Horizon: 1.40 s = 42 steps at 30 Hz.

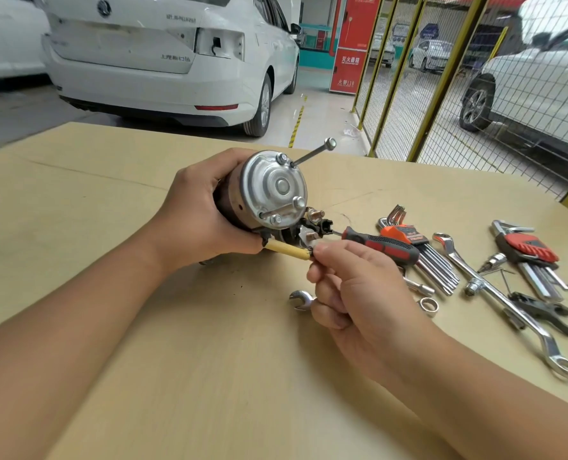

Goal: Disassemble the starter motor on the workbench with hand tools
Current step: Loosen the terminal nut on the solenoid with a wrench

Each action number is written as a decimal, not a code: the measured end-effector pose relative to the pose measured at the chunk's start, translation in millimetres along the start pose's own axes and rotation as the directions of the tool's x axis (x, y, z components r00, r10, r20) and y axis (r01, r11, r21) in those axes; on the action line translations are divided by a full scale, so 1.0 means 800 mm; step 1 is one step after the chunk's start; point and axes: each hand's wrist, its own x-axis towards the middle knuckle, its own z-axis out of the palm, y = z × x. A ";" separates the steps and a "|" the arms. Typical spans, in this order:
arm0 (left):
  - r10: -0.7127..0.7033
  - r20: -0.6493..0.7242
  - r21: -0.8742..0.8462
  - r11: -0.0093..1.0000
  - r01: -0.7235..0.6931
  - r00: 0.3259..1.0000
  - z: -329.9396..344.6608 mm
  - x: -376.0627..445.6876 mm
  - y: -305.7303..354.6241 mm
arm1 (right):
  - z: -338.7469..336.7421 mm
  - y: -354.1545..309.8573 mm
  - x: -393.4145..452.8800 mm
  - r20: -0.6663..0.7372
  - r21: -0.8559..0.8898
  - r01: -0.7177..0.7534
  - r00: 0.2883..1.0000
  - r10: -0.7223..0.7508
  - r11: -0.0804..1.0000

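Note:
The starter motor (269,190) is held above the workbench (143,327) with its silver end cap facing me. My left hand (196,210) grips its dark body from the left. A long through bolt (312,153) sticks halfway out of the end cap, pointing up and right. A yellow-sleeved lead (287,250) runs from under the motor to the right, and my right hand (352,287) pinches its end between thumb and forefinger. Copper terminals (315,215) show just above that lead.
A red-and-black screwdriver (382,244) lies right behind my right hand. Two hex key sets (418,250) (535,260), wrenches (508,303), a small spanner (300,298), a socket (428,307) and bits lie to the right. A yellow mesh fence (442,78) and parked cars (169,58) stand beyond the bench.

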 end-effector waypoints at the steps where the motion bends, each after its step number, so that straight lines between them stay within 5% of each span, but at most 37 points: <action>1: 0.001 -0.001 -0.001 1.000 -0.001 1.000 0.000 0.000 0.000 | 0.000 0.002 0.000 -0.001 -0.008 0.024 1.000 -0.024 1.000; 4: -0.001 0.002 -0.003 1.000 0.001 1.000 -0.001 0.000 -0.001 | 0.001 0.004 0.003 -0.023 -0.093 0.092 0.995 -0.094 0.991; 7: 0.000 0.005 -0.004 1.000 0.000 1.000 0.000 0.000 0.001 | 0.002 0.004 0.003 -0.070 -0.365 0.207 0.966 -0.249 0.908; 10: -0.002 -0.007 -0.002 1.000 0.002 1.000 0.001 0.000 0.005 | -0.002 0.004 0.006 -0.018 -0.714 0.342 0.863 -0.505 0.611; 12: -0.005 -0.020 0.014 1.000 0.006 1.000 0.003 -0.001 0.008 | -0.004 -0.002 0.011 0.018 -0.775 0.379 0.813 -0.582 0.506; 16: 0.005 -0.062 0.090 0.996 0.001 0.998 0.010 -0.005 0.015 | -0.008 -0.025 0.027 0.128 -0.898 0.356 0.774 -0.620 0.259; 20: 0.076 -0.057 0.222 0.973 -0.061 0.996 0.019 -0.009 0.026 | -0.013 -0.049 0.035 0.256 -0.946 0.323 0.810 -0.527 0.037; 24: 0.065 -0.075 0.241 0.969 -0.045 0.995 0.023 -0.009 0.029 | -0.020 -0.054 0.038 0.279 -0.922 0.375 0.816 -0.507 0.097; 34: 0.012 -0.078 0.131 0.991 -0.002 0.997 0.018 -0.005 0.022 | -0.015 -0.037 0.041 0.252 -0.861 0.485 0.669 -0.699 0.154; 42: 0.045 -0.050 0.121 0.992 -0.039 0.998 0.016 -0.005 0.020 | -0.014 -0.035 0.039 0.295 -0.866 0.488 0.678 -0.673 0.112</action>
